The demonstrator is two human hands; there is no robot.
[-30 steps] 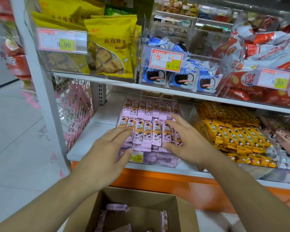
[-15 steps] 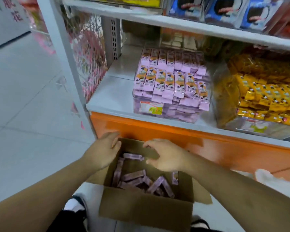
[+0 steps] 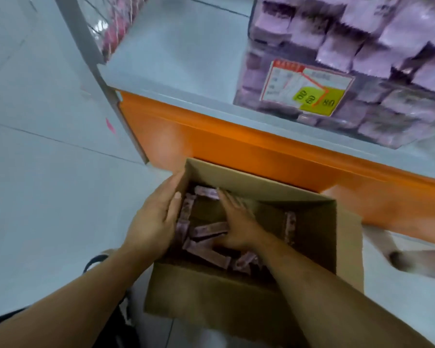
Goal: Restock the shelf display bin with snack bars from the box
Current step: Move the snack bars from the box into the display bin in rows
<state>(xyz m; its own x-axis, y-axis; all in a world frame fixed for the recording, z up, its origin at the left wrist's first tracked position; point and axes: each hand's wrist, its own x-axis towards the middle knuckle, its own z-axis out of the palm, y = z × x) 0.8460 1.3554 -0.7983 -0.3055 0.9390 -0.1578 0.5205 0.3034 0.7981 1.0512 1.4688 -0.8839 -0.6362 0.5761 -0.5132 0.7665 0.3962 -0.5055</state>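
Note:
An open cardboard box (image 3: 211, 295) stands on the floor below the shelf, with several purple snack bars (image 3: 209, 229) loose at its bottom. My left hand (image 3: 156, 219) lies flat with straight fingers against the box's left wall, its thumb inside. My right hand (image 3: 236, 222) reaches down into the box with fingers spread flat over the bars; a grip on any bar cannot be made out. The clear display bin (image 3: 342, 114) on the shelf above is packed with the same purple bars and carries a price label (image 3: 307, 87).
The white shelf board (image 3: 176, 69) has an orange front panel (image 3: 236, 144) just behind the box. A grey upright post (image 3: 91, 64) stands at the shelf's left end. Pale tiled floor (image 3: 40, 172) lies to the left. A metal stool leg (image 3: 397, 254) is at the right.
Both hands left the display bin and dropped to the box. My view tilted down. My right hand went deeper among the bars; my left settled on the box's left wall.

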